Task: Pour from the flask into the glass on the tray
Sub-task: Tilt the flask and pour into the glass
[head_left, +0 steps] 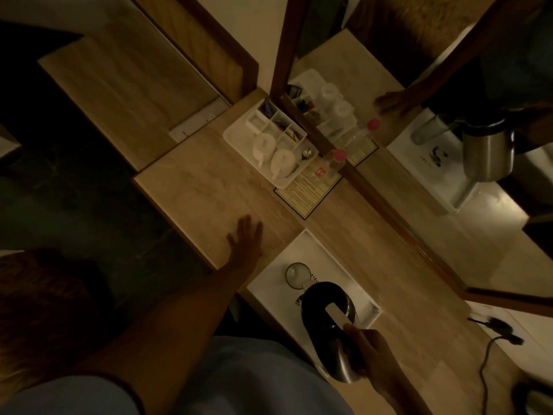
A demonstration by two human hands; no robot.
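Observation:
A clear glass (296, 274) stands on a white tray (329, 259) near the counter's front edge. A dark-lidded metal flask (327, 310) is tilted with its spout over the glass rim. My right hand (366, 351) grips the flask's handle from the near side. My left hand (247, 238) lies flat on the wooden counter, fingers spread, left of the tray and holding nothing. The light is dim, and I cannot make out any liquid stream.
A white organiser tray (239, 131) with two upturned cups (273, 151), sachets and a pink-capped bottle (335, 161) sits at the back by a mirror (419, 115). A printed card (308, 190) lies beside it. A black cable (490, 348) runs at the right.

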